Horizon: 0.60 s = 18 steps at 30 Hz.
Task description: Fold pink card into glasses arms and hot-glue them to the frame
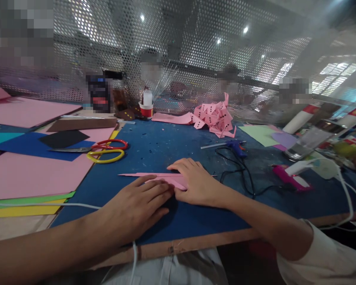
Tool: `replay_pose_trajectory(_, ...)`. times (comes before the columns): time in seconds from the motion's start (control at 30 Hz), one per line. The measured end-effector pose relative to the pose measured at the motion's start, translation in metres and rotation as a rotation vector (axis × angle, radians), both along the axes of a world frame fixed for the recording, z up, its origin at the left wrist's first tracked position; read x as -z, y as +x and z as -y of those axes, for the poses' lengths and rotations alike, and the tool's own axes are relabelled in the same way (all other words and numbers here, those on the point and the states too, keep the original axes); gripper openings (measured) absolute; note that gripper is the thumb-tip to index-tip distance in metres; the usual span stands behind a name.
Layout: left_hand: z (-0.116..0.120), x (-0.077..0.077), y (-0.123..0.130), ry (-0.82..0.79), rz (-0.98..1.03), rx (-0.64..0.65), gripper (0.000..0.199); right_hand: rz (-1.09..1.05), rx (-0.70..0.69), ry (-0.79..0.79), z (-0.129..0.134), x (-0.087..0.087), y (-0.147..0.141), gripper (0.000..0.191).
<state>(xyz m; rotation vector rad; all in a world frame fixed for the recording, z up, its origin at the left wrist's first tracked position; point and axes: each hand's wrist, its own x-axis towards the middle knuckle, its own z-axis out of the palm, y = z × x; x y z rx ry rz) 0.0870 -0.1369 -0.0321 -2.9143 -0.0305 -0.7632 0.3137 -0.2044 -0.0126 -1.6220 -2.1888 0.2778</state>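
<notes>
A narrow strip of folded pink paper (175,182) lies on the blue table in front of me, with a thin pointed end reaching out to the left. My left hand (139,202) rests on its near side, fingers stretched out and lying flat. From the right, my right hand (200,184) curves over the paper, its thumb at the near edge and its fingers at the far edge. Part of the paper is hidden under both hands. A thin tip sticks out to the right beyond my right hand.
Scissors (106,150) with red and yellow handles lie at left, over coloured paper sheets (32,174). A blue glue gun (236,148) with a black cable sits right. Behind are a pile of dotted pink paper pieces (213,118), a red-white cup (146,109) and a perforated metal screen (190,47).
</notes>
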Motion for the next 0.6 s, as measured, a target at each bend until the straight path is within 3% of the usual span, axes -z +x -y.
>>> replay_pose_trajectory(0.6, -0.004, 0.001, -0.002, -0.052, -0.061, -0.005, 0.031, 0.001, -0.17, -0.25, -0.002, -0.025, 0.02, 0.072)
